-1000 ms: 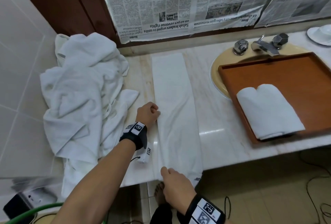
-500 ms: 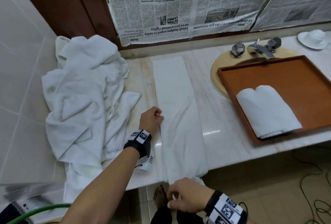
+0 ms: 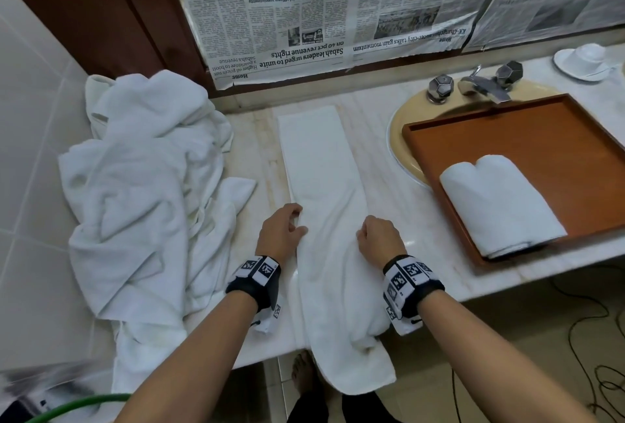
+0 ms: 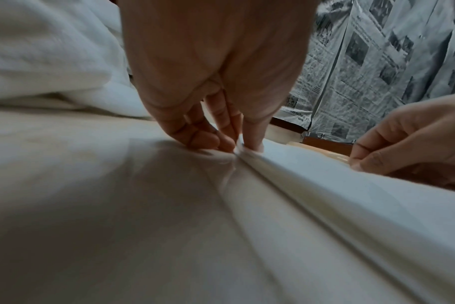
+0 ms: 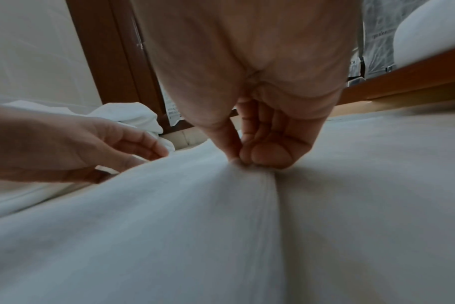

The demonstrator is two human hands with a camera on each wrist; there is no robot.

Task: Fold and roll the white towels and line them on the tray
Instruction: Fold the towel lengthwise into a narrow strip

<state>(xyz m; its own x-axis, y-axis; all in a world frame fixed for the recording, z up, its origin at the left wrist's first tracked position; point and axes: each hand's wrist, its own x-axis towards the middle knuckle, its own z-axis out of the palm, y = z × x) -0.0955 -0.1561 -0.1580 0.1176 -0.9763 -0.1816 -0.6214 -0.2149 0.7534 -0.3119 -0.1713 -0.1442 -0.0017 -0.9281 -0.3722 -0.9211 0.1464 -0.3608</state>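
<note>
Fingers of both hands pinch the long edges of the narrow folded white towel strip [image 3: 324, 206] on the pale marble counter [image 3: 382, 165], the left hand [image 3: 280, 231] on its left edge and the right hand [image 3: 378, 240] on its right, the strip's near end hanging over the counter's front. Judging by this, rolling has not begun: two rolled white towels [image 3: 500, 199] lie together on the brown wooden tray [image 3: 527, 131], while a crumpled heap of white towels [image 3: 142, 192] waits at the left.

Both forearms reach forward side by side, each with a marker band at the wrist, the left hand [image 3: 280, 231] and right hand [image 3: 378, 240] knuckles-up with fingers curled, each pinching cloth between thumb and fingertips.
</note>
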